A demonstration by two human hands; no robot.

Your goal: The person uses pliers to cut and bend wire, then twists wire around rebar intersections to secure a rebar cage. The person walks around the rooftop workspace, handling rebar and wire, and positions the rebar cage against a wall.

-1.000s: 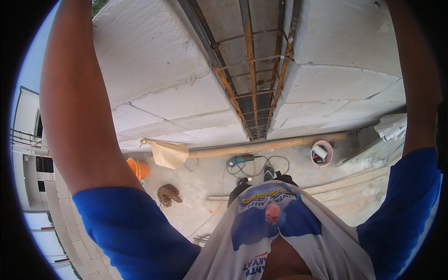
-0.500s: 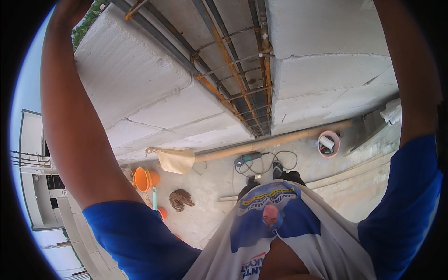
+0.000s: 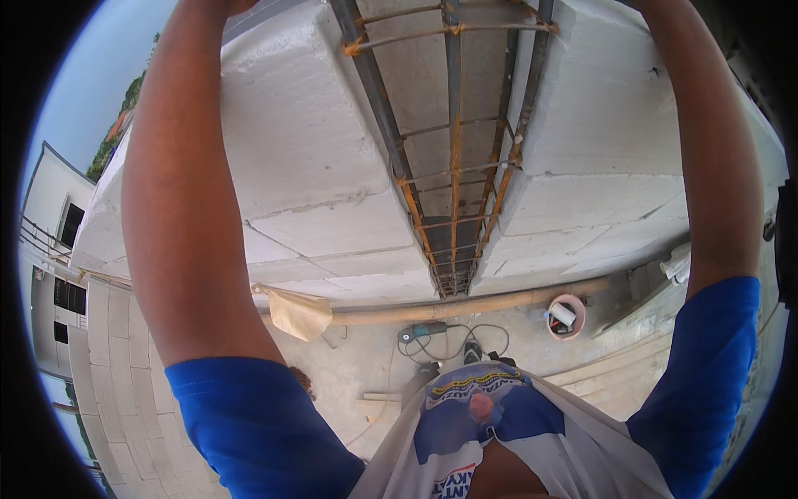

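Both my arms reach up past the top edge of the picture. Only a sliver of my left hand (image 3: 241,6) shows there, near the top of the left white block wall (image 3: 291,108); its fingers are hidden. My right forearm (image 3: 711,141) rises in front of the right block wall (image 3: 607,133), and its hand lies beyond the top edge. Between the two walls stands a tall cage of rusty steel reinforcing bars (image 3: 455,166), tied across with thin stirrups. What either hand holds or touches cannot be seen.
A bamboo pole (image 3: 399,314) lies along the wall's foot. A corded angle grinder (image 3: 420,332) rests by my feet, a pink bucket of tools (image 3: 567,318) stands to the right, and a beige sack (image 3: 295,314) is at the left. Planks (image 3: 619,366) lie on the floor.
The view has turned, so the bar cage now stands more upright in the middle. My left arm appears further right, and the orange bucket at the left is no longer seen.
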